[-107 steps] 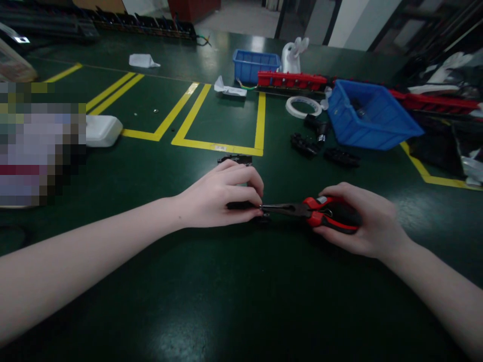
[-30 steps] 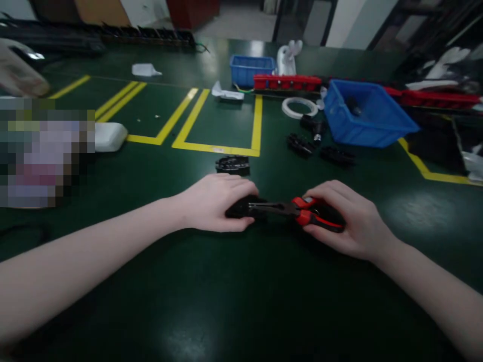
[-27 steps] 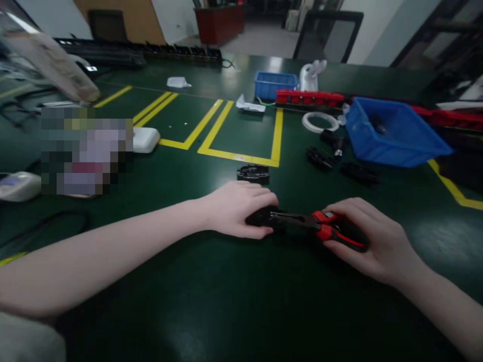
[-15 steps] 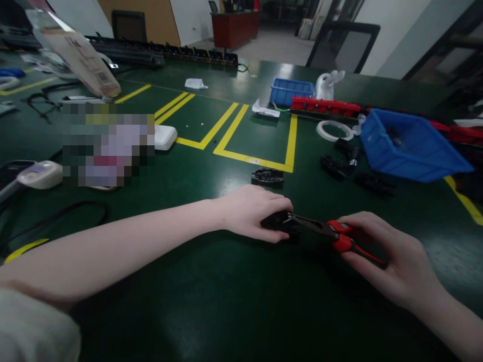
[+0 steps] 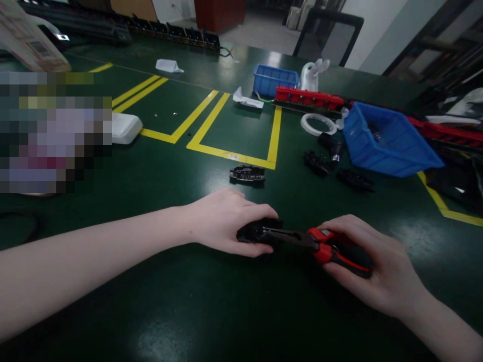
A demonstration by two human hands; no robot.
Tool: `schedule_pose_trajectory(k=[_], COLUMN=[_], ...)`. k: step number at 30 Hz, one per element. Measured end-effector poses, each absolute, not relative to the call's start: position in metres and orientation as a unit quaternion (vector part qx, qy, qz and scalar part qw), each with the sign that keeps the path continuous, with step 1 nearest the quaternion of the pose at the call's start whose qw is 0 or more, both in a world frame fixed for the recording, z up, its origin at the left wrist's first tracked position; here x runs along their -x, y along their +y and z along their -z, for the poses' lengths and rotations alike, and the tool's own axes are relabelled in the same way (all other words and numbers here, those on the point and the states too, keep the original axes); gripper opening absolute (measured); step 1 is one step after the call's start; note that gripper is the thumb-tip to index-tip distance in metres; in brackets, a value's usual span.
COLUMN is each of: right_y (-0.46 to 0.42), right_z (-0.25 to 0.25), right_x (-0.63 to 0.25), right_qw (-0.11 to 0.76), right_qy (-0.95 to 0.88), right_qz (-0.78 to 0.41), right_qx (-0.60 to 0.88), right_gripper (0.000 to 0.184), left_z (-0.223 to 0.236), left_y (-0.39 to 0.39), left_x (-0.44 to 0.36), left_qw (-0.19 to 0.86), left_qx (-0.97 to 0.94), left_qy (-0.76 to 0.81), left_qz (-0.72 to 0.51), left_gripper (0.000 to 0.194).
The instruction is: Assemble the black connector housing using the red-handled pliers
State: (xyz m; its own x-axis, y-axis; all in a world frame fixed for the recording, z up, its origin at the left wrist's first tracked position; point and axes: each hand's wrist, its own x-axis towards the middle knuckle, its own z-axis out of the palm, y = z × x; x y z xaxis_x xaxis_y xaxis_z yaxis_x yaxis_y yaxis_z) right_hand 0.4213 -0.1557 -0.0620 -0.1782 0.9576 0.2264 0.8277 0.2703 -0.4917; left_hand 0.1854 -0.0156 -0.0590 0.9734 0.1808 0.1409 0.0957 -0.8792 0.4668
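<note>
My left hand (image 5: pixel 234 223) rests on the green table, thumb and fingers closed around a small black plastic part (image 5: pixel 251 232). Most of that part is hidden by the fingers. In my right hand (image 5: pixel 372 261) is a pair of long-nose pliers (image 5: pixel 320 245) with red and black handles, held low over the table. Their jaws point left and reach the black part; whether the tips pinch anything is too small to tell. Just beyond my left hand lies another black part (image 5: pixel 247 174) with a silvery edge.
Several black pieces (image 5: pixel 354 179) lie at the right, near a blue bin (image 5: pixel 392 146) and a roll of white tape (image 5: pixel 319 124). Behind them are a red strip (image 5: pixel 309 98) and a smaller blue basket (image 5: pixel 275 80). A white box-shaped object (image 5: pixel 126 128) sits at the left.
The view has shifted, so the table things appear further left and slightly higher. Both hands keep their holds, and the pliers' tips still meet the black part.
</note>
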Motion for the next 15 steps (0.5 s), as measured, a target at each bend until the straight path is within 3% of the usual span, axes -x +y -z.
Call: schedule_pose_trajectory(k=[15], right_y=[-0.1549], right_z=[0.0617], right_x=[-0.4222], right_qw=[0.224], right_qy=[-0.776], right_qz=[-0.101], right_qx=[0.581], right_gripper=[0.033], left_z=[0.0597], left_y=[-0.0145], left_x=[-0.1857], left_qw=[0.229], left_qx=[-0.967], left_qy=[0.076], left_qz=[-0.081], left_gripper=[0.045])
